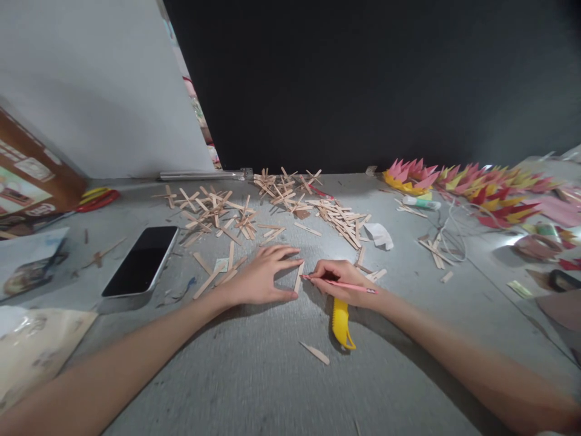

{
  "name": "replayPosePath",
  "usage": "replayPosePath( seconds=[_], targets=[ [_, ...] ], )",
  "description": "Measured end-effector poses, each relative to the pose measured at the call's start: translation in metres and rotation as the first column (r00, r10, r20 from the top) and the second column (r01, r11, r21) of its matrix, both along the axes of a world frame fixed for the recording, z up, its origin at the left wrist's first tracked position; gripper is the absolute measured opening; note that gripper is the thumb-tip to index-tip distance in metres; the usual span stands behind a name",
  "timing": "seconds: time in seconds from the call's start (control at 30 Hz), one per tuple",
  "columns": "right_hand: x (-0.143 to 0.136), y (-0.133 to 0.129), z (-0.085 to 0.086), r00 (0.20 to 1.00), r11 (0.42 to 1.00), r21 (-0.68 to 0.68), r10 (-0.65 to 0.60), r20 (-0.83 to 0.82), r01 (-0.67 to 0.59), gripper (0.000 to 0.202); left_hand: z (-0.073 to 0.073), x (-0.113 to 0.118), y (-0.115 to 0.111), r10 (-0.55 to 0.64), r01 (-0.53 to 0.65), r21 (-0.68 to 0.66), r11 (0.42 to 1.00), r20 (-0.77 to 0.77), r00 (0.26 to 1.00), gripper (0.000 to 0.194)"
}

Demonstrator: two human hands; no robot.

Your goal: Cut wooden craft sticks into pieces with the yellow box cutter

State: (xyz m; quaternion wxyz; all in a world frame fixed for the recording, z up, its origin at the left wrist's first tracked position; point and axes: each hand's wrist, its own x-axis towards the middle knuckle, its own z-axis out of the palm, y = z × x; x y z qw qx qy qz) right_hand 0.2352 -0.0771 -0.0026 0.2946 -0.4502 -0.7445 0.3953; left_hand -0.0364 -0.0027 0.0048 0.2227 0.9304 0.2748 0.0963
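Observation:
A short wooden craft stick (299, 278) lies on the grey tabletop, tilted slightly. My left hand (263, 275) steadies it between thumb and fingertips, one at each end, with the fingers bent apart. A pink pencil (349, 285) is pinched in my right hand (338, 280), its tip touching the stick's right edge. Partly beneath the right wrist is a yellow utility knife (341, 327). A pointed piece of craft stick (315, 352) rests closer to me. Several loose sticks (211, 275) lie left of my left hand, some near its wrist.
Piles of crossed sticks (213, 209) and flat sticks (342, 221) spread behind my hands. A phone (141, 261) lies at left. To the right are a glue stick (421, 203), a white cable (447, 227) and pink and yellow paper spikes (413, 175). A black panel (385, 85) stands behind.

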Motion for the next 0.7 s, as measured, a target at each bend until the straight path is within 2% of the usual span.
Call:
replayPosePath(
  seconds=[0.23, 0.4, 0.57, 0.7],
  targets=[
    [-0.0005, 0.0007, -0.0072, 0.999, 1.0, 0.012, 0.022, -0.036, -0.022, 0.026, 0.0006, 0.0004, -0.0003, 0.001, -0.001, -0.004, 1.0, 0.002, 1.0, 0.074],
    [-0.002, 0.0006, -0.0048, 1.0, 0.999, 0.048, -0.013, -0.009, 0.013, 0.026, 0.0043, 0.0024, -0.0017, 0.015, -0.015, -0.013, 1.0, -0.023, 1.0, 0.072],
    [-0.0034, 0.0004, -0.0044, 0.999, 0.999, 0.029, 0.014, -0.041, -0.013, 0.027, 0.0052, 0.0023, -0.0017, 0.015, -0.015, -0.006, 1.0, -0.024, 1.0, 0.073],
    [-0.0037, 0.0004, -0.005, 1.0, 0.999, 0.046, -0.027, -0.012, 0.027, 0.023, 0.0049, 0.0022, -0.0018, 0.012, -0.012, -0.005, 1.0, -0.038, 0.999, 0.074]
  ],
)
